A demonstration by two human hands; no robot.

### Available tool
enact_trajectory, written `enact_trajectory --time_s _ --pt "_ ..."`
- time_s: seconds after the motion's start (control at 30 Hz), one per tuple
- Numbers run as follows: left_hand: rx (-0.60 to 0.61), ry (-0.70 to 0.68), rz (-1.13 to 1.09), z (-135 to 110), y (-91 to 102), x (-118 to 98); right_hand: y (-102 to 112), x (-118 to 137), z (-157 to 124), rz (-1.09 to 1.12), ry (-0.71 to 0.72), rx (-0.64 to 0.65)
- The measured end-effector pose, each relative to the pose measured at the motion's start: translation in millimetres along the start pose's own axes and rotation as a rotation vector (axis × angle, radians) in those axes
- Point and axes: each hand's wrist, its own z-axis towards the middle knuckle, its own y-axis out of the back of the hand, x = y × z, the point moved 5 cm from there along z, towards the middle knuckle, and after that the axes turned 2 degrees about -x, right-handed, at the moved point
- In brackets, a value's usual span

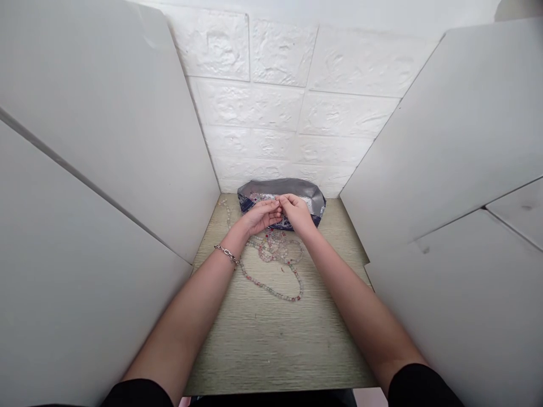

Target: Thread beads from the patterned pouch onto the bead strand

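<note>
The person's left hand and right hand meet at the fingertips, pressed close together just above a bag. The left hand's fingers curl inward and the right hand's fingers bunch downward to meet them. Whatever lies between the fingertips is too small to make out, so it cannot be told whether they pinch anything. A silver chain bracelet circles the left wrist.

A long strand of small translucent pale beads with red accents lies directly below the hands, bunched into a tangled heap under the wrists. It loops toward the near side and also runs up past the left hand. Behind the hands sits a crumpled silver-grey and navy patterned bag, with a few beads showing on it.

All of this rests on a pale green-beige wood-grain board. Tall white panels stand at both sides, with a white embossed brick-pattern wall beyond. Black sleeves end at the bottom of the view.
</note>
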Motion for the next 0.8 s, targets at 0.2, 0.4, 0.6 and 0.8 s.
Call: enact_trajectory --time_s 0.2,0.4,0.6,0.8 --pt "0.007 0.004 -0.005 -1 -0.7 0 2 -12 0 0.345 -0.184 -0.084" --pt "0.028 0.016 0.009 -1 -1.2 0 7 -15 -4 0.666 -0.381 -0.245" --pt "0.096 0.057 0.034 -5 -5.1 1 9 -21 -8 0.629 -0.357 -0.258" --pt "0.101 0.080 0.039 -6 -5.8 2 4 -25 -12 0.657 -0.425 -0.214"
